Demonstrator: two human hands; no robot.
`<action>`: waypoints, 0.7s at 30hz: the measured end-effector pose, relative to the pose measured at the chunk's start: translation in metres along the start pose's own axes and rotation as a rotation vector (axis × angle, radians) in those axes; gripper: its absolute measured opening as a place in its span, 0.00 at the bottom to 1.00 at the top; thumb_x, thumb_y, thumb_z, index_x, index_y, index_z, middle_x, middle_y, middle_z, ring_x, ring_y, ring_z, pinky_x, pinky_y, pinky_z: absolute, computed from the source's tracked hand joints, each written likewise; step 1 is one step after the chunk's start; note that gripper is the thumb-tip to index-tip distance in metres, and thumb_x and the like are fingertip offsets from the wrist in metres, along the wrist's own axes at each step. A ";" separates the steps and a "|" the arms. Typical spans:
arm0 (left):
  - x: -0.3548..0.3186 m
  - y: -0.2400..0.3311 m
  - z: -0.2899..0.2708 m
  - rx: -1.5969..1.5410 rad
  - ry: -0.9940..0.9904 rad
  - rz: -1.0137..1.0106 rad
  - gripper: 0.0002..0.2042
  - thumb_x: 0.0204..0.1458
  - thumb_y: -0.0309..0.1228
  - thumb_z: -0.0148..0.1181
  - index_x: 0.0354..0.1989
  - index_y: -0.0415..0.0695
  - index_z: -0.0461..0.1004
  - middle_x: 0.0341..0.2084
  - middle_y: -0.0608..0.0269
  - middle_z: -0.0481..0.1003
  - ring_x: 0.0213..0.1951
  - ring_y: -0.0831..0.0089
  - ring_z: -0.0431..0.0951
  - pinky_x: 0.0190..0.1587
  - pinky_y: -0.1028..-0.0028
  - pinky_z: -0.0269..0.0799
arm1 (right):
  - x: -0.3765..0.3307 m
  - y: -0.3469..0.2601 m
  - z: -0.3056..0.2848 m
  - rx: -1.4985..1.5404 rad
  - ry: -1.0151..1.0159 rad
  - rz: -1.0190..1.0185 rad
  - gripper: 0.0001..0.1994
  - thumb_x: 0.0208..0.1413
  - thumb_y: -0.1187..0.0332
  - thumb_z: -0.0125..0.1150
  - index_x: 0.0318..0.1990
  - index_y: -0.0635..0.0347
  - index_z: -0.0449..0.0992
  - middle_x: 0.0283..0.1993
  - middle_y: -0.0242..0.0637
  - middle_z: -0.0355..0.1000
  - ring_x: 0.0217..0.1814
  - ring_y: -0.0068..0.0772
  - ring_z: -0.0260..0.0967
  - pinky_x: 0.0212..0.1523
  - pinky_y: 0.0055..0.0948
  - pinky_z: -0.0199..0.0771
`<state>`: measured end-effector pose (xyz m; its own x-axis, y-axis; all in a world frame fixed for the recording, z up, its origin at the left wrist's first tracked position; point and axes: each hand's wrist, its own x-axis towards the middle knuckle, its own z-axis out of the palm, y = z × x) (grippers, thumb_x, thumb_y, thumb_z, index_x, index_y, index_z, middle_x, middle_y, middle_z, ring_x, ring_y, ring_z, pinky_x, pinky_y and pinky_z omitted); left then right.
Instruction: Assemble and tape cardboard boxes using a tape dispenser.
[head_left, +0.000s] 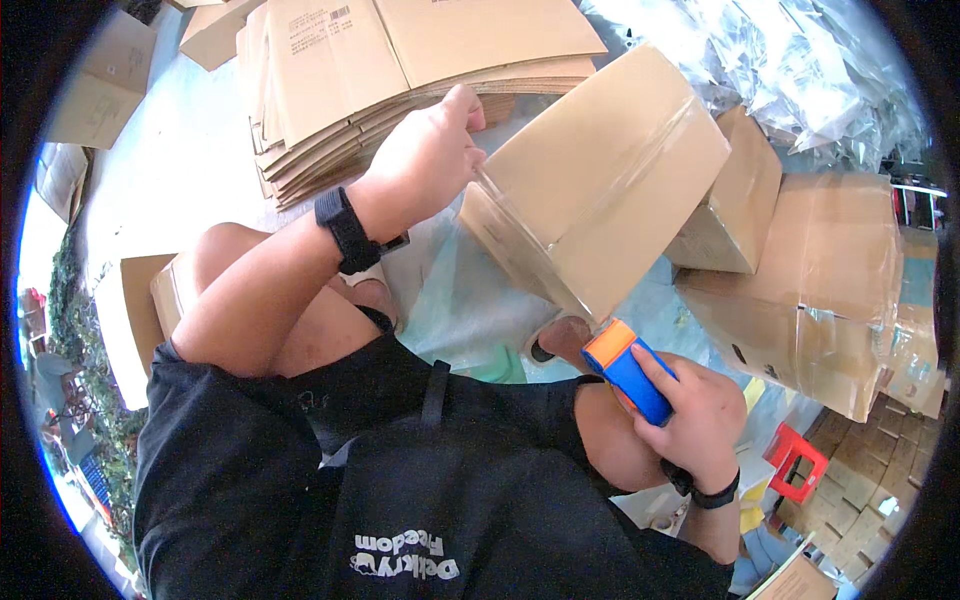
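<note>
A brown cardboard box [610, 150] stands tilted in front of me, with shiny clear tape [645, 180] across its top face. At the box's left corner is my left hand [425, 155], its fingers curled closed; what they pinch, if anything, is hidden. My right hand [705, 415] grips a blue and orange tape dispenser [632, 372], whose orange end is close to the box's lower corner. Along the box's near edge, a clear shiny strip runs from by my left hand toward the dispenser.
Flattened cartons [480, 45] lie stacked beyond the box. Clear plastic wrapping [800, 70] heaps at the far right, above a larger taped carton [800, 290]. A red stool [797, 462] stands at the lower right. An open carton [130, 325] is by my left knee.
</note>
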<state>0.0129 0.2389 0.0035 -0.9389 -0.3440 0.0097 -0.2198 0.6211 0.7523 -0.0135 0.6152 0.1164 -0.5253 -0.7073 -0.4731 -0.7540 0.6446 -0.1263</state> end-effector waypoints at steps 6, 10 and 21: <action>0.001 -0.013 0.016 0.328 0.081 0.206 0.11 0.54 0.26 0.62 0.43 0.40 0.68 0.26 0.53 0.79 0.35 0.51 0.81 0.40 0.55 0.75 | 0.019 -0.004 -0.011 -0.018 0.028 0.033 0.36 0.43 0.58 0.72 0.66 0.37 0.73 0.41 0.36 0.77 0.36 0.42 0.78 0.37 0.37 0.77; 0.011 -0.008 0.005 0.224 -0.114 0.004 0.11 0.54 0.26 0.63 0.44 0.40 0.71 0.28 0.51 0.80 0.36 0.51 0.82 0.41 0.57 0.76 | 0.036 0.014 -0.005 0.134 -0.149 0.057 0.39 0.46 0.59 0.69 0.70 0.48 0.67 0.40 0.47 0.78 0.38 0.52 0.77 0.40 0.43 0.77; 0.030 -0.016 0.030 0.051 -0.027 -0.172 0.22 0.61 0.42 0.57 0.54 0.36 0.72 0.44 0.38 0.78 0.51 0.45 0.78 0.55 0.58 0.74 | 0.125 -0.021 0.024 0.426 -0.412 -0.242 0.31 0.47 0.61 0.66 0.60 0.65 0.70 0.41 0.60 0.78 0.43 0.61 0.77 0.46 0.48 0.78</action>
<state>-0.0195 0.2399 -0.0282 -0.8930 -0.4294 -0.1347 -0.3902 0.5898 0.7070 -0.0545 0.5203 0.0393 -0.1008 -0.7325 -0.6733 -0.5652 0.5991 -0.5671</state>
